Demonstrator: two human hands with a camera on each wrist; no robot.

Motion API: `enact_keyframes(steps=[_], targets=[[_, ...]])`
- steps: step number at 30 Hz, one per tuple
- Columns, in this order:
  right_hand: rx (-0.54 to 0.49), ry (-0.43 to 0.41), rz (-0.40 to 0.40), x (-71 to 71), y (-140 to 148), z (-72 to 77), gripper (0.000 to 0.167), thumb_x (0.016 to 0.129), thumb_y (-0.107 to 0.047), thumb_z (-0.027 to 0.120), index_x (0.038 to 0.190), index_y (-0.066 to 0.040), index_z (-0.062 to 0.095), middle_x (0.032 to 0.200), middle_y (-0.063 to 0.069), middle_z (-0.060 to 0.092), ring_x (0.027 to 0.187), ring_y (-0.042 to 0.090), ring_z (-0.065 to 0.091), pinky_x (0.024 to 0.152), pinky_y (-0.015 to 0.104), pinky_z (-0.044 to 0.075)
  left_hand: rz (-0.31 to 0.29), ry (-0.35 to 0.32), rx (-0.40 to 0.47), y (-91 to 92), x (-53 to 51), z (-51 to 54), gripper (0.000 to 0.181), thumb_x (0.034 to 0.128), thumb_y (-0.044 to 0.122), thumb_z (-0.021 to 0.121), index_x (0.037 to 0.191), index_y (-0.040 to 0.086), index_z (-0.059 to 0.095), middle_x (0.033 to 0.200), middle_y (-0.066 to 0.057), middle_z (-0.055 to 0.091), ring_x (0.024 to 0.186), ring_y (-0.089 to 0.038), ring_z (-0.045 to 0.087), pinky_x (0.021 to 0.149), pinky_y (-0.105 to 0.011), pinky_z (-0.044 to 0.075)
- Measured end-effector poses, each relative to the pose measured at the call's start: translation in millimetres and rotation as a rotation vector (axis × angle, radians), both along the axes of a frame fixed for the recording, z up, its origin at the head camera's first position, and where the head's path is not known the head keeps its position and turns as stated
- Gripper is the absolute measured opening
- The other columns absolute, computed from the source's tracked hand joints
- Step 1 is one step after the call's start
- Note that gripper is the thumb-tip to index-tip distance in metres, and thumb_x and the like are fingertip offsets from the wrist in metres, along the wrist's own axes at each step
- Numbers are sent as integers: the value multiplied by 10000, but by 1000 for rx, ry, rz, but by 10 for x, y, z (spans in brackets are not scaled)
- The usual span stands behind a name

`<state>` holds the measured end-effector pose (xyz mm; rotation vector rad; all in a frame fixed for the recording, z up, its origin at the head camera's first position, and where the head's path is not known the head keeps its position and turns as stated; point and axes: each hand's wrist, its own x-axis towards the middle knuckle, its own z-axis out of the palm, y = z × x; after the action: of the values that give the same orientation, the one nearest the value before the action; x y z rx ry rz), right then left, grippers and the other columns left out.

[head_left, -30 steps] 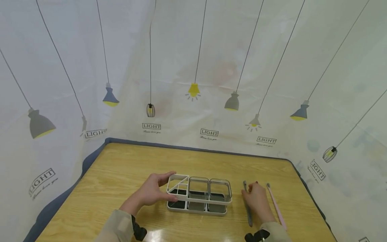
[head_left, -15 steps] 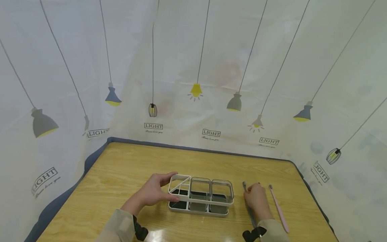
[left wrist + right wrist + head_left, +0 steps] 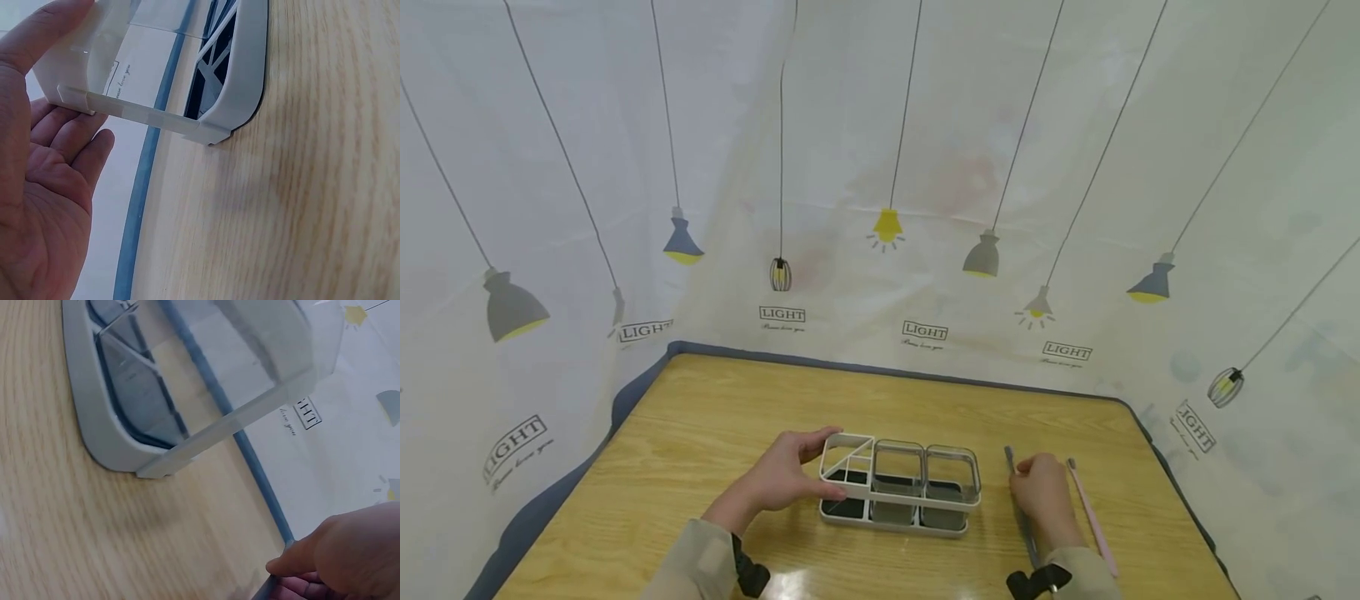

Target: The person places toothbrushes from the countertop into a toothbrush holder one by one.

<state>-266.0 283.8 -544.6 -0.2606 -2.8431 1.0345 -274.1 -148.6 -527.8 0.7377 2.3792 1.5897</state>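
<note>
A white toothbrush holder [image 3: 917, 502] with two clear cups [image 3: 951, 471] in its right part and a divided section at its left stands on the table. My left hand [image 3: 778, 475] grips its left end, thumb in front and fingers behind; the left wrist view shows the fingers around its upper tier [image 3: 75, 97]. To the right of the holder, my right hand [image 3: 1047, 496] pinches a grey toothbrush [image 3: 1024, 529] between thumb and fingers, its head pointing away from me. In the right wrist view the thumb [image 3: 300, 556] presses against the brush; much of the handle is out of sight there.
A pink toothbrush [image 3: 1092, 518] lies on the wooden table [image 3: 737, 400], right of my right hand. A pale sheet [image 3: 842, 158] printed with lamps rises behind the table's far edge.
My right hand has closed in on the grey toothbrush, and the brush's near end has swung slightly right. My left hand keeps its grip on the holder. The head view has shifted a little.
</note>
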Motion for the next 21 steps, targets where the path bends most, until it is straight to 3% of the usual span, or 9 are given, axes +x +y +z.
enact_keyframes(steps=[7,21], targets=[[-16,26,4,98,-14,198,228,906,-18,700,1055,153,720,932,203,747,857,339,724,718,454,625,-5,-4,9,1,4,-7,944,794,339,966,1571,64,506,1560,-131,529,1431,-323,504,1160,-523,424],[-49,112,32,258,-44,559,250,959,-47,704,1115,147,723,965,192,727,886,343,712,720,444,630,0,-21,17,8,22,15,970,800,343,960,1571,-1,481,1576,-175,498,1429,-349,501,1149,-537,436]])
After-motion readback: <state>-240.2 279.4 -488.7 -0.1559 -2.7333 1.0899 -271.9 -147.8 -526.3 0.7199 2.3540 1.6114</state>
